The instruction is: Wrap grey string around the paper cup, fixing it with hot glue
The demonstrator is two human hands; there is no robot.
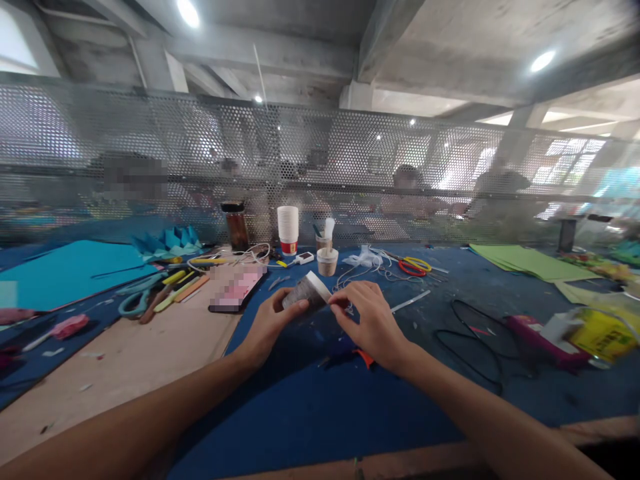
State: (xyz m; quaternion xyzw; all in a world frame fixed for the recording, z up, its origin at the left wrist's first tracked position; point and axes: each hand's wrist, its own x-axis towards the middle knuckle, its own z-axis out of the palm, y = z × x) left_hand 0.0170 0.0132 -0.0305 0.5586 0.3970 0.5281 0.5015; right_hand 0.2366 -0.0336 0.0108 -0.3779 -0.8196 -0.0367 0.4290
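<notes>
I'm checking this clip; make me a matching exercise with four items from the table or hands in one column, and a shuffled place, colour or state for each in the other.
Column one:
1. Gray cup
2. Stack of paper cups
3. Phone
4. Green sheets

Column two:
A. Lying toward the right side of the blue table
B. Upright, near the perforated screen
C. Tilted, held in the left hand
D. Lying face up, showing pink

Right pairs: 1-C, 2-B, 3-D, 4-A
</notes>
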